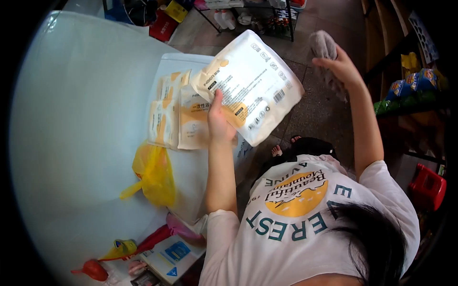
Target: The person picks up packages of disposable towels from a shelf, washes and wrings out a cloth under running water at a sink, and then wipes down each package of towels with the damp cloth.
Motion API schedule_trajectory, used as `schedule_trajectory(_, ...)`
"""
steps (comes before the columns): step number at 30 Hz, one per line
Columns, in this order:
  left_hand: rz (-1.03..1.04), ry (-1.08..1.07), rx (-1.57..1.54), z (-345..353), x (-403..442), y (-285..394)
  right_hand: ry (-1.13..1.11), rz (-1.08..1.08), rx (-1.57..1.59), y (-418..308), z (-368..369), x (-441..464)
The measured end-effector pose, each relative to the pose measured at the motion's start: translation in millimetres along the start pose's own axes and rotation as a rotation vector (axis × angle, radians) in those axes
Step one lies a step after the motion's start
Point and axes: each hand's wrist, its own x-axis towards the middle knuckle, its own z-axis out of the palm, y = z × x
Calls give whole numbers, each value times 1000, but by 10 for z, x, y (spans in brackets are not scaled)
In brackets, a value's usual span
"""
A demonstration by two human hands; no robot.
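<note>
My left hand (221,119) grips a flat white-and-orange packet (260,83) by its lower left edge, thumb on the printed face. That face is tilted up and shows small text, icons and a barcode. Out to the right, my right hand (344,66) is closed around a crumpled grey cloth (324,47), whose end hangs below the hand. Behind my left hand, a similar packet (193,126) with orange print lies on a white surface. Smaller packets of like design (163,121) lie beside it.
A yellow plastic bag (155,174) sits by the packets on the white surface (81,119). At the right, shelves hold blue snack bags (412,83); a red container (428,187) stands lower. A rack with bottles (224,19) stands ahead.
</note>
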Motion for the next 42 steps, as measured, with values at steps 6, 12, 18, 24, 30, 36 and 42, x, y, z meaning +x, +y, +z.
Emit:
schedule_trajectory(6, -39, -122, -124, -196, 26, -4, -398, -67, 447, -952, 781, -107)
schedule_trajectory(12, 350, -53, -13, 87, 60, -189, -229, -656, -173, -238, 1565, -118)
schedule_trajectory(18, 280, -110, 71, -4, 92, -68, -48, -825, -318, -406, 1790, -622)
schedule_trajectory(24, 293, -146, 94, 40, -161, 105, -83, -482, -289, -357, 1547, 62)
schedule_trajectory(30, 578, -13, 457, -79, -743, 1012, -185, -127, -120, 579, 1036, 247)
schedule_trajectory(36, 534, 570, 1871, -335, -207, 421, -117, -157, -22, 740, 847, 316)
schedule_trajectory(42, 564, 663, 1773, -819, -90, 398, -234, -71, -92, 499, 875, 189)
